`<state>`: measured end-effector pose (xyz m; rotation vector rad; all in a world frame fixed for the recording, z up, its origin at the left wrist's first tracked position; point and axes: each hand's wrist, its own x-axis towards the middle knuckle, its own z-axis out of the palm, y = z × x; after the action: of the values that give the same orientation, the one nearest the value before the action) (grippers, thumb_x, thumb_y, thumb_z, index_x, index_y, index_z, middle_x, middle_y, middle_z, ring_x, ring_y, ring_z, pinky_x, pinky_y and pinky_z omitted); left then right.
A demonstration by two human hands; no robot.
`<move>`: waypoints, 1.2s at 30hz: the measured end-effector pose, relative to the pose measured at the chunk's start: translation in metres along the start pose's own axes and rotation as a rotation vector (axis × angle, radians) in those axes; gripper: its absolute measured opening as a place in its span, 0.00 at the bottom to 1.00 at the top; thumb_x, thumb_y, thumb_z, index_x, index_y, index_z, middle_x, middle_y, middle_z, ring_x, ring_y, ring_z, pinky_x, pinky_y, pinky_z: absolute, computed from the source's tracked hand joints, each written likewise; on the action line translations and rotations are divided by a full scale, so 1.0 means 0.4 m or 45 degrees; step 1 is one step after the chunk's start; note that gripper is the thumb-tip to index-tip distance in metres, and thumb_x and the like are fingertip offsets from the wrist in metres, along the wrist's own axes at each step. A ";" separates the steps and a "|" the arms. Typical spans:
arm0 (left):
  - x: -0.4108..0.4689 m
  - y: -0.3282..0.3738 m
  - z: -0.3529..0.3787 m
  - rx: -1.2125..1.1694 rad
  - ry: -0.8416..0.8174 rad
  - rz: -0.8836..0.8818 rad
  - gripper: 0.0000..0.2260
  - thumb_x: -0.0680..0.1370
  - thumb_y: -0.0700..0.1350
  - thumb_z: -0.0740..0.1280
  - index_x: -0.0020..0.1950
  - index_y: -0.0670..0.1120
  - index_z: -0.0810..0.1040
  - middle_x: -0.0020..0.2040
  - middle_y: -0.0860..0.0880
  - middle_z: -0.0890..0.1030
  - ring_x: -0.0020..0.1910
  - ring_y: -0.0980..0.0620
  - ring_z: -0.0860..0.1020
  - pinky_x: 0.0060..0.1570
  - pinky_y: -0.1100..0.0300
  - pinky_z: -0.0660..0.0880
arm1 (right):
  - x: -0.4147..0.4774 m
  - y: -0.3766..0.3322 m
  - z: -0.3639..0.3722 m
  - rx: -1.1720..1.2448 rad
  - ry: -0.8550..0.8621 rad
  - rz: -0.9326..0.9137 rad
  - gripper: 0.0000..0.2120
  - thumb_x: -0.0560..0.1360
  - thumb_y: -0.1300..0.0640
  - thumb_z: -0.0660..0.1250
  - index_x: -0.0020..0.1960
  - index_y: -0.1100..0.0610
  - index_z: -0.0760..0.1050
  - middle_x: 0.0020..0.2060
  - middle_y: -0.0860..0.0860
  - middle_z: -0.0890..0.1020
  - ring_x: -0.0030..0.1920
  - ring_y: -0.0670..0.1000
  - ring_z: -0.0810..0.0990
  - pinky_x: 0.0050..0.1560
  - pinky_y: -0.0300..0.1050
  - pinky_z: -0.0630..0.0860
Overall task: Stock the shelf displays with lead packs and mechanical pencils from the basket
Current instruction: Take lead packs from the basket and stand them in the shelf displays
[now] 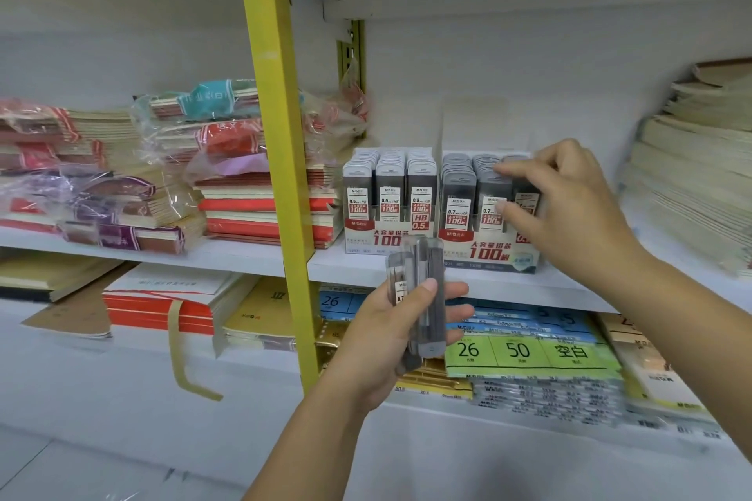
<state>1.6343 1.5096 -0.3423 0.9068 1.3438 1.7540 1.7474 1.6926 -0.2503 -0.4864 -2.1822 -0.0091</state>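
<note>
Two lead-pack display boxes stand side by side on the middle shelf: a 0.5 box (386,234) on the left and a 0.7 box (488,252) on the right, both filled with rows of grey packs. My right hand (569,199) pinches one grey lead pack (527,191) at the right column of the 0.7 box. Below and in front of the shelf, my left hand (401,334) grips a bundle of several grey lead packs (421,293), held upright. No basket or mechanical pencils are in view.
A yellow upright post (280,159) splits the shelving. Wrapped notebook stacks (162,183) lie left of it, red-edged books (268,207) beside the 0.5 box. Cream paper stacks (700,171) fill the right. Label sheets (525,354) lie on the lower shelf.
</note>
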 end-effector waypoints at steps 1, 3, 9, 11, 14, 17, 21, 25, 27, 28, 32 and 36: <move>-0.003 0.002 0.002 -0.004 -0.015 0.003 0.09 0.83 0.52 0.62 0.58 0.60 0.80 0.60 0.52 0.84 0.58 0.50 0.83 0.57 0.50 0.81 | -0.007 -0.004 0.000 -0.004 0.031 0.007 0.21 0.73 0.56 0.72 0.65 0.52 0.76 0.49 0.48 0.66 0.55 0.52 0.67 0.53 0.46 0.67; -0.008 0.005 0.007 -0.017 -0.041 0.007 0.10 0.83 0.51 0.62 0.62 0.58 0.78 0.60 0.51 0.84 0.58 0.50 0.83 0.53 0.53 0.82 | -0.032 -0.017 -0.003 0.073 0.120 0.007 0.20 0.75 0.58 0.69 0.67 0.54 0.75 0.50 0.49 0.68 0.53 0.51 0.68 0.54 0.44 0.67; -0.023 0.006 0.027 -0.063 -0.117 0.005 0.17 0.79 0.53 0.66 0.67 0.52 0.74 0.59 0.48 0.85 0.58 0.47 0.84 0.51 0.55 0.82 | -0.148 -0.081 0.015 0.839 -0.219 0.136 0.11 0.76 0.51 0.67 0.54 0.37 0.79 0.43 0.39 0.79 0.42 0.39 0.76 0.43 0.27 0.72; -0.027 0.004 0.037 -0.064 -0.140 -0.018 0.17 0.79 0.54 0.67 0.66 0.54 0.75 0.59 0.48 0.85 0.57 0.47 0.84 0.51 0.55 0.82 | -0.162 -0.084 0.027 1.040 -0.334 0.241 0.15 0.75 0.56 0.70 0.52 0.35 0.79 0.43 0.40 0.80 0.41 0.42 0.78 0.42 0.34 0.78; -0.031 -0.003 0.046 -0.075 -0.164 -0.017 0.17 0.78 0.55 0.67 0.66 0.54 0.75 0.60 0.47 0.85 0.58 0.46 0.84 0.52 0.53 0.82 | -0.160 -0.073 0.022 1.130 -0.347 0.314 0.16 0.74 0.61 0.71 0.50 0.38 0.80 0.44 0.44 0.83 0.41 0.48 0.81 0.43 0.40 0.79; -0.035 -0.005 0.050 -0.068 -0.194 -0.041 0.18 0.78 0.58 0.66 0.66 0.53 0.76 0.60 0.46 0.84 0.59 0.45 0.83 0.50 0.55 0.82 | -0.157 -0.062 0.001 1.343 -0.324 0.357 0.16 0.75 0.66 0.68 0.50 0.44 0.80 0.42 0.48 0.82 0.34 0.49 0.81 0.33 0.39 0.76; -0.036 -0.008 0.043 -0.004 -0.131 -0.078 0.20 0.75 0.59 0.71 0.64 0.53 0.78 0.58 0.47 0.85 0.52 0.53 0.83 0.43 0.60 0.78 | -0.161 -0.051 -0.020 1.478 -0.291 0.394 0.09 0.75 0.64 0.68 0.53 0.54 0.76 0.42 0.50 0.82 0.35 0.51 0.82 0.36 0.40 0.78; -0.034 -0.011 0.028 0.024 -0.028 -0.059 0.15 0.69 0.52 0.78 0.54 0.60 0.82 0.50 0.47 0.85 0.41 0.51 0.74 0.40 0.58 0.71 | -0.178 -0.049 -0.020 1.471 -0.306 0.477 0.10 0.71 0.62 0.72 0.49 0.58 0.74 0.45 0.52 0.84 0.42 0.47 0.83 0.41 0.38 0.79; -0.036 -0.008 0.019 -0.010 -0.006 -0.058 0.14 0.71 0.48 0.78 0.54 0.60 0.82 0.46 0.51 0.85 0.36 0.54 0.73 0.37 0.61 0.72 | -0.183 -0.040 -0.021 1.437 -0.295 0.521 0.10 0.73 0.69 0.69 0.49 0.58 0.74 0.47 0.50 0.84 0.50 0.45 0.83 0.44 0.36 0.79; -0.038 -0.005 0.015 -0.012 0.002 -0.056 0.14 0.72 0.46 0.78 0.54 0.60 0.82 0.45 0.51 0.85 0.34 0.54 0.73 0.36 0.61 0.72 | -0.185 -0.034 -0.023 1.422 -0.300 0.541 0.11 0.74 0.71 0.67 0.50 0.57 0.74 0.48 0.48 0.85 0.52 0.44 0.83 0.45 0.36 0.79; -0.048 0.004 0.014 -0.005 0.105 -0.016 0.13 0.73 0.48 0.77 0.53 0.62 0.81 0.45 0.48 0.84 0.33 0.54 0.72 0.37 0.56 0.69 | -0.205 -0.021 -0.027 1.348 -0.364 0.584 0.14 0.73 0.71 0.68 0.50 0.53 0.76 0.47 0.46 0.84 0.51 0.44 0.83 0.44 0.36 0.80; -0.048 0.007 0.018 0.038 0.238 0.033 0.10 0.74 0.51 0.76 0.51 0.63 0.81 0.50 0.43 0.85 0.32 0.54 0.72 0.31 0.58 0.68 | -0.208 -0.026 -0.031 1.208 -0.507 0.484 0.15 0.73 0.66 0.71 0.46 0.45 0.81 0.39 0.47 0.83 0.37 0.45 0.82 0.37 0.34 0.77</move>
<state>1.6493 1.4955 -0.3398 0.7953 1.4856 1.8810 1.7983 1.6523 -0.3050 -0.3428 -2.1224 1.3531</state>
